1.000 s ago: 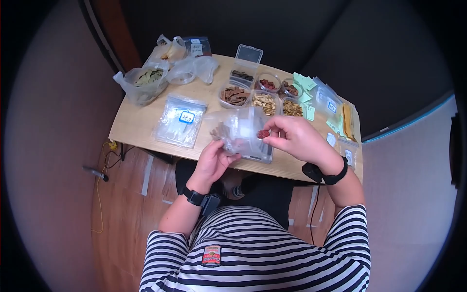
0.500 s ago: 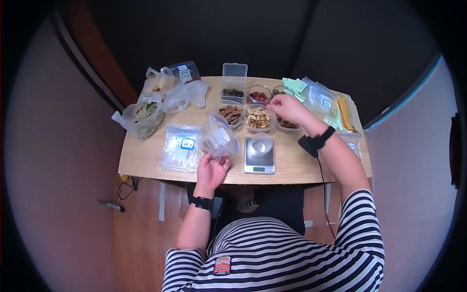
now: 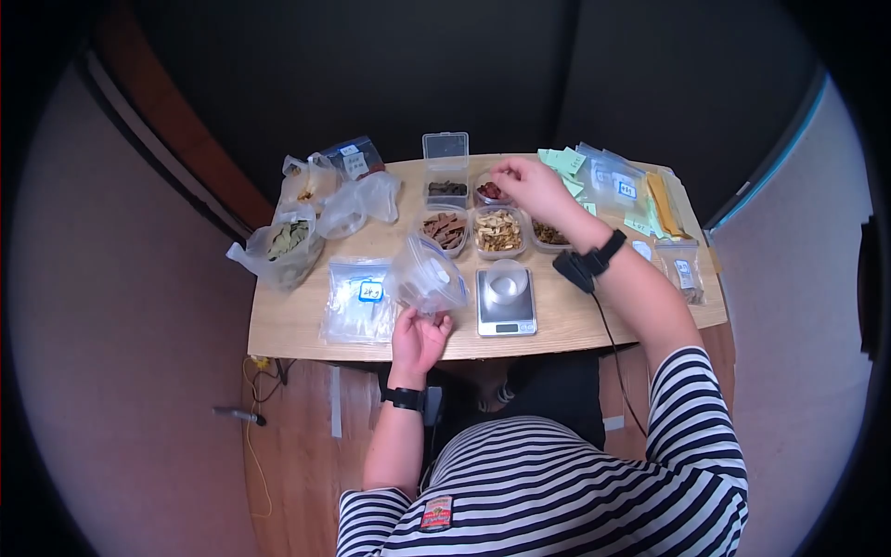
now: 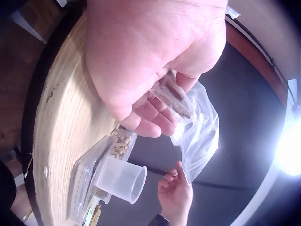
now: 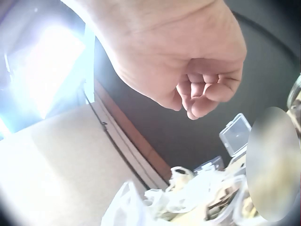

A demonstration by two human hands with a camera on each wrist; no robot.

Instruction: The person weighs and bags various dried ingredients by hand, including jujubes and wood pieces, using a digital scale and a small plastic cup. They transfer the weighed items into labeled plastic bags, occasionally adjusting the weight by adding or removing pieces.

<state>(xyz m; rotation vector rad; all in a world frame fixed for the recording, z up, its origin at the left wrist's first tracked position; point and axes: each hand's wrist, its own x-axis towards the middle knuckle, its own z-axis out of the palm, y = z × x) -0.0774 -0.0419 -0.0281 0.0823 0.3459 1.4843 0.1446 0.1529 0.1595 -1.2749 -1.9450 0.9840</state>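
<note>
My left hand (image 3: pixel 420 345) grips the lower part of a clear zip bag (image 3: pixel 429 274), which stands upright with its mouth gaping. Brown bark pieces (image 4: pixel 175 96) lie inside the bag, close to my fingers. My right hand (image 3: pixel 536 186) is stretched over the back row of tubs, fingertips right at the tub of red dried fruit (image 3: pixel 489 191) and partly covering it. Curled fingers and thumb show in the right wrist view, with no fruit visible among them. On a small digital scale (image 3: pixel 522 317) stands a clear plastic cup (image 3: pixel 506 284).
Tubs of bark strips (image 3: pixel 444 229), pale slices (image 3: pixel 498 229) and dark pieces (image 3: pixel 448 188) sit mid-table. Flat zip bags (image 3: pixel 348 316) lie at left, with a plastic bag of leaves (image 3: pixel 290 243) behind. Green notes (image 3: pixel 563 162) and brown envelopes (image 3: pixel 663 200) are at right.
My right hand has left the bag's mouth, where it pinched a red dried fruit, and reached to the fruit tub at the back. My left hand keeps its grip; the bag has moved left, revealing the scale.
</note>
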